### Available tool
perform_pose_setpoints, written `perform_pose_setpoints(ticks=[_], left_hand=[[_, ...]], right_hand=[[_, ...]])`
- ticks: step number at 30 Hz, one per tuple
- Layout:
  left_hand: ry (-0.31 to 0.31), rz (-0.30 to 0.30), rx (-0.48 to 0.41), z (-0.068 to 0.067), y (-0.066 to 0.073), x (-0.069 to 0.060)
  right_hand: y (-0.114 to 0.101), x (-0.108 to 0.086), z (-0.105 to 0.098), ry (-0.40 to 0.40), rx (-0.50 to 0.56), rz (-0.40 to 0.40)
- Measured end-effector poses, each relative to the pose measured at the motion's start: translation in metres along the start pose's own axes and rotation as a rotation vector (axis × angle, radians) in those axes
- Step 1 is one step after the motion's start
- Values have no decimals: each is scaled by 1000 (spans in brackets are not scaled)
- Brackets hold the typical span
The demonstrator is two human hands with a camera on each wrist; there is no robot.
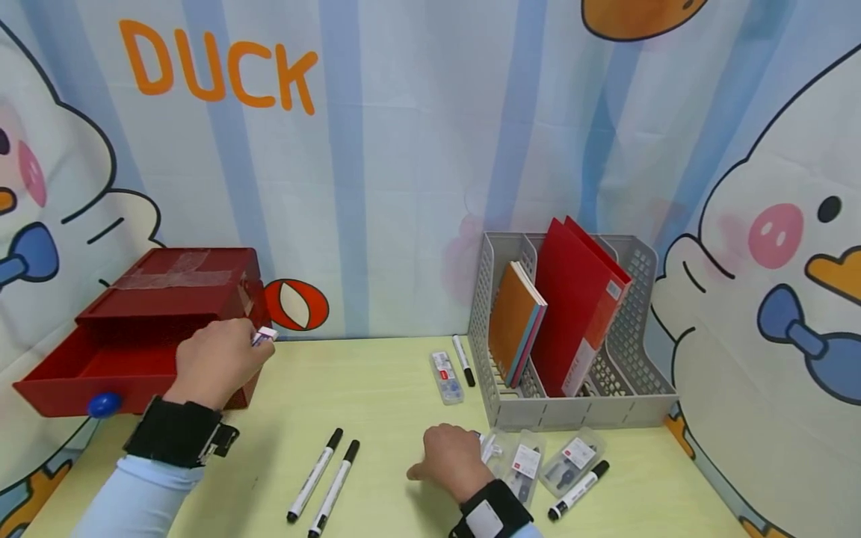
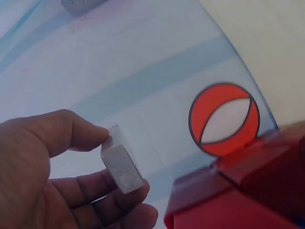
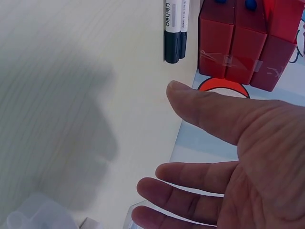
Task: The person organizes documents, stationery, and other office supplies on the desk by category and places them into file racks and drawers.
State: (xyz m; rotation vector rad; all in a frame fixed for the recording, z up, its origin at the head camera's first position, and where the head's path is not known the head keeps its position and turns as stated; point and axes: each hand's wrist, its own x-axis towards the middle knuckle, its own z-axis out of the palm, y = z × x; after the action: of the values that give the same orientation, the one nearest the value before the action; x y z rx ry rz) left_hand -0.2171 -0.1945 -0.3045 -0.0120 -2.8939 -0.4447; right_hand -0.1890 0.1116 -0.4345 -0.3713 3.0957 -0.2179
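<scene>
The left hand (image 1: 218,359) is raised just right of the open drawer of a dark red box (image 1: 191,284). Between its thumb and fingers it pinches a small white-and-clear case (image 1: 265,335); the left wrist view shows the same case (image 2: 123,167) end-on. The right hand (image 1: 454,459) hovers over the table beside several clear plastic cases (image 1: 525,463). In the right wrist view its thumb and fingers (image 3: 178,193) are spread apart, holding nothing.
Two markers (image 1: 315,476) lie at front centre, another marker (image 1: 578,491) at the front right. A clear case (image 1: 447,377) and a thin marker (image 1: 463,360) lie left of a grey rack (image 1: 585,413) holding a red folder (image 1: 572,299) and notebooks (image 1: 513,321).
</scene>
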Motion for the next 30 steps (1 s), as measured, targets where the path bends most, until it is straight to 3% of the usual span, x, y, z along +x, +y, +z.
perform_pose_setpoints(ticks=[7, 16, 30], left_hand=[[42, -74, 16, -22, -34, 5], [-14, -195, 61, -33, -78, 9], [-105, -253, 75, -29, -101, 14]], right_hand=[[4, -1, 1, 15, 20, 8], [7, 0, 5, 27, 23, 11], [9, 0, 5, -6, 14, 22]])
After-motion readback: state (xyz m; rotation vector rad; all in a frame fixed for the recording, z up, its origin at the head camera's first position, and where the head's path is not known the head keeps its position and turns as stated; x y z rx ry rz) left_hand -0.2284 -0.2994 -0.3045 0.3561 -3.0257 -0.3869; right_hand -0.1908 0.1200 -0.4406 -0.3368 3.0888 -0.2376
